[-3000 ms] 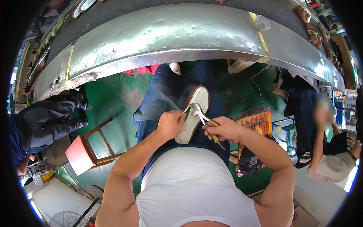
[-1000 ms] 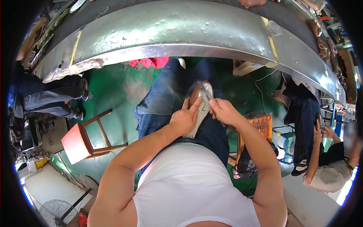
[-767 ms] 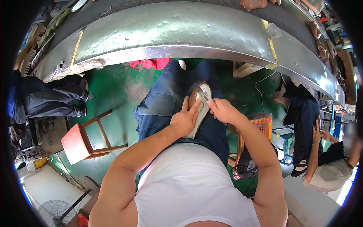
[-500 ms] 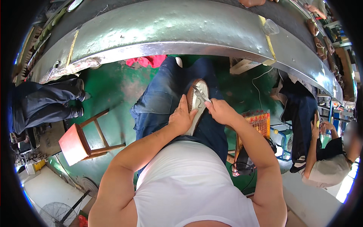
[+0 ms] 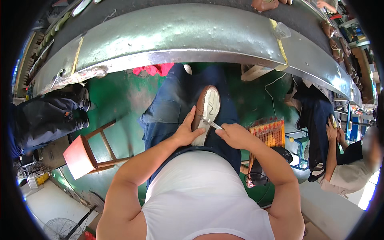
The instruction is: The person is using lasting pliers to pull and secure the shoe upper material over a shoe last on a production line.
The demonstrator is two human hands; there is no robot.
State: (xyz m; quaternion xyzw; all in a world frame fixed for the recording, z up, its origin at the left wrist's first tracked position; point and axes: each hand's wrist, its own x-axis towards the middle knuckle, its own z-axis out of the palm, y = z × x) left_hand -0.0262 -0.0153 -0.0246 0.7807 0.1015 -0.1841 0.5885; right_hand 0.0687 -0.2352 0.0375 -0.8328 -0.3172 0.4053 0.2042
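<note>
Now, brown leather shoe (image 5: pixel 209 107): lying upside down on the lap, pale sole upward, toe pointed away toward the workbench and heel end near the waist; marked with a dark curved line on the sole.
Handling: likely light, and stiff enough along the sole to bear pressing; probably softer and easier to scuff in the leather upper; perhaps apt to roll on the denim if let go.
Hold: best taken across the middle, between thumb on sole and fingers along the upper.
Left hand (image 5: pixel 185 133): half open and gently curved, gripping the shoe from the left, with fingers along the brown upper and thumb over the sole's edge.
Metal pincers (image 5: pixel 215 125): slanting in from the right over the sole, near the left thumb; touching or just above, cannot tell; too small to tell how far the jaws stand apart.
Right hand (image 5: pixel 236 136): closed around the mostly hidden handles.
Lap: clad in blue jeans (image 5: pixel 162 114), below a white tank top (image 5: pixel 200 184).
Beside the lap: beaded seat mat (image 5: pixel 267 134) to the right, red-seated stool (image 5: pixel 81 157) to the left on green floor (image 5: pixel 116 98).
Workbench (image 5: pixel 172 36): spanning ahead, metal-edged, with a clear plastic cup (image 5: pixel 283 31) at the rim and brown shoes (image 5: pixel 265 5) beyond.
</note>
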